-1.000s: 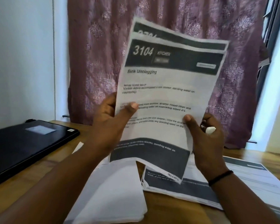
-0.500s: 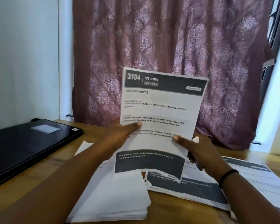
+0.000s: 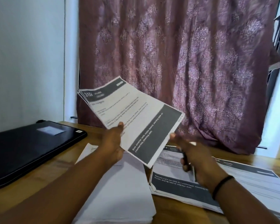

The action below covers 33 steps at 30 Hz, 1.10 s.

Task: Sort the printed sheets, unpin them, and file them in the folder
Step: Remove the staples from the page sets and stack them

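My left hand (image 3: 112,143) grips a thin sheaf of printed sheets (image 3: 136,117) headed 3104, thumb on top. The sheaf hangs over the table, turned sideways with its dark header pointing left. Just below its lower right edge is my right hand (image 3: 194,160), curled round a small dark tool with a white end (image 3: 187,156). Motion blur hides whether the right thumb touches the paper. A black folder (image 3: 31,147) lies shut at the left of the table.
On the wooden table (image 3: 66,160) a stack of sheets (image 3: 123,191) lies blank side up under my left arm. A printed stack (image 3: 173,189) sits under my right hand, and more printed sheets (image 3: 257,183) lie at far right. A maroon curtain (image 3: 176,62) hangs behind.
The sheaf has dropped from upright in front of me and swung sideways, header to the left. My right hand has slid off its lower edge and moved down to the right.
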### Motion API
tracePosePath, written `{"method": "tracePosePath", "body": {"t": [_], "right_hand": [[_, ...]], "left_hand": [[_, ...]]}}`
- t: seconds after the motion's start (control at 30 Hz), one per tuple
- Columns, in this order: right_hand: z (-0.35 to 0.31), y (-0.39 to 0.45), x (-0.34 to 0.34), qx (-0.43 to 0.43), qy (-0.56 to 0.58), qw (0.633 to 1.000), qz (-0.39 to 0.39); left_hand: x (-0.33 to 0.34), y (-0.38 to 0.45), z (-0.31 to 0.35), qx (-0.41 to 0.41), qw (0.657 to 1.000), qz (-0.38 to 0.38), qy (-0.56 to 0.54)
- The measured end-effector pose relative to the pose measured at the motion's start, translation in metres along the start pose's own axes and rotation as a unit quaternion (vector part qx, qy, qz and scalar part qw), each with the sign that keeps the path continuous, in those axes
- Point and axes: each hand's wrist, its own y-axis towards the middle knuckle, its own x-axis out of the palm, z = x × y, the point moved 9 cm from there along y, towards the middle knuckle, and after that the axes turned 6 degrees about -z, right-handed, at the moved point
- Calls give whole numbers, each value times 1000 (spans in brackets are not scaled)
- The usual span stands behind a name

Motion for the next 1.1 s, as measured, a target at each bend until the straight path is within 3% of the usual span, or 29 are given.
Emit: {"method": "tracePosePath", "body": {"t": [0.1,0.23,0.47,0.63,0.77,0.9,0.97,1.1], "right_hand": [[28,-4,30,59,57,995,-54],[27,8,11,45,106,993,-12],[12,19,-54,49,4,998,-49],[16,13,-85,90,-56,991,-87],[26,13,-95,106,20,987,-119],[28,22,-106,105,87,989,-49],[35,28,-119,110,102,989,15],[44,31,-161,79,120,970,194]], "left_hand": [[11,-7,-23,-26,999,-30,-23],[19,-8,-24,-55,996,-70,9],[-20,11,65,52,993,-42,95],[4,0,45,-14,959,-201,201],[10,-9,7,-118,908,-285,283],[16,-33,-40,-253,841,-360,314],[20,-35,-49,-255,842,-351,320],[20,-25,-41,-206,877,-293,320]]}}
